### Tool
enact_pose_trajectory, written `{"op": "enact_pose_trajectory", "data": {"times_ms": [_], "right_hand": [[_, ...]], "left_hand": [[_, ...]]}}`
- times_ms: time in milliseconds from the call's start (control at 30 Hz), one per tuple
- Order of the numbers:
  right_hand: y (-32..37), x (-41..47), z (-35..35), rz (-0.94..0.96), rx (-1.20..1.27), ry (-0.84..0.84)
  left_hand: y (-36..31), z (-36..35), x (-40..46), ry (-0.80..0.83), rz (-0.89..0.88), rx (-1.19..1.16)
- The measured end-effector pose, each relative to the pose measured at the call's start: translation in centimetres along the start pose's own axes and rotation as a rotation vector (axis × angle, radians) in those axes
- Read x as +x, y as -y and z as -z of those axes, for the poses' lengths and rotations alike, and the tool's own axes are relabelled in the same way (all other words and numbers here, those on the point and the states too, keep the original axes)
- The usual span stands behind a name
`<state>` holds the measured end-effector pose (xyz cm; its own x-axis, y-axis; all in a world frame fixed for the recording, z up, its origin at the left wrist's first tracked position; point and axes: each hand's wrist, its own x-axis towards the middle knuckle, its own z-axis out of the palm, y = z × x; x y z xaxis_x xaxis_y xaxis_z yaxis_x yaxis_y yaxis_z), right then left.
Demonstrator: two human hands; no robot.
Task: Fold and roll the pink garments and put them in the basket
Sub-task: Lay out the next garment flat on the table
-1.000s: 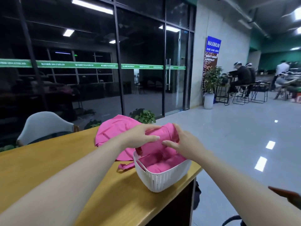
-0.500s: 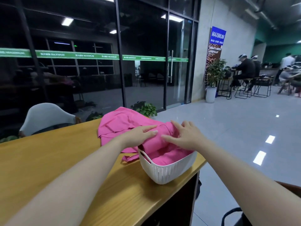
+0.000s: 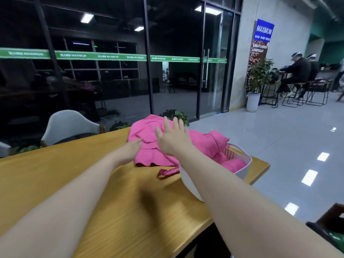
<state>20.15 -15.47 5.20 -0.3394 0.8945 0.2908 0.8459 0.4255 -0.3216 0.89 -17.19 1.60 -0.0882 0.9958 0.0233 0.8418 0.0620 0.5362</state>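
A loose pink garment (image 3: pixel 147 135) lies spread on the wooden table (image 3: pixel 89 183), beyond my hands. My right hand (image 3: pixel 173 138) hovers over it, palm down and fingers spread, holding nothing. My left hand (image 3: pixel 133 146) rests flat at the garment's left edge, fingertips touching the cloth. To the right stands the white slotted basket (image 3: pixel 189 183) at the table's corner. A rolled pink garment (image 3: pixel 232 163) lies inside it, and another pink roll (image 3: pixel 214 144) sits across its far rim. A pink strap (image 3: pixel 167 171) trails onto the table beside the basket.
The basket sits close to the table's right edge (image 3: pixel 260 164), with shiny floor beyond. A white chair (image 3: pixel 68 125) stands behind the table on the left. Glass walls and green plants are at the back. People sit at tables far right.
Both hands left the rolled garment at the basket and moved left and forward to the loose garment. The view shifted left, so the basket now lies further right.
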Motion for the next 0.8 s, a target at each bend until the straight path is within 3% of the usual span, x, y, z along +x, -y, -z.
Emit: {"op": "enact_pose_trajectory", "data": {"times_ms": [267, 500, 667, 800], "right_hand": [[5.7, 3.1, -7.7, 0.019, 0.061, 0.034], [2.0, 6.5, -15.3, -0.101, -0.098, 0.015], [-0.4, 9.1, -17.4, -0.28, -0.12, 0.125], [-0.7, 10.3, -18.1, -0.256, -0.195, 0.165]], "left_hand": [[7.1, 0.8, 3.1, -0.095, -0.003, 0.05], [9.4, -1.5, 9.5, -0.018, -0.01, 0.184], [8.0, -2.4, 15.4, -0.116, -0.069, 0.249], [9.4, -4.5, 17.3, 0.03, -0.056, 0.364]]}}
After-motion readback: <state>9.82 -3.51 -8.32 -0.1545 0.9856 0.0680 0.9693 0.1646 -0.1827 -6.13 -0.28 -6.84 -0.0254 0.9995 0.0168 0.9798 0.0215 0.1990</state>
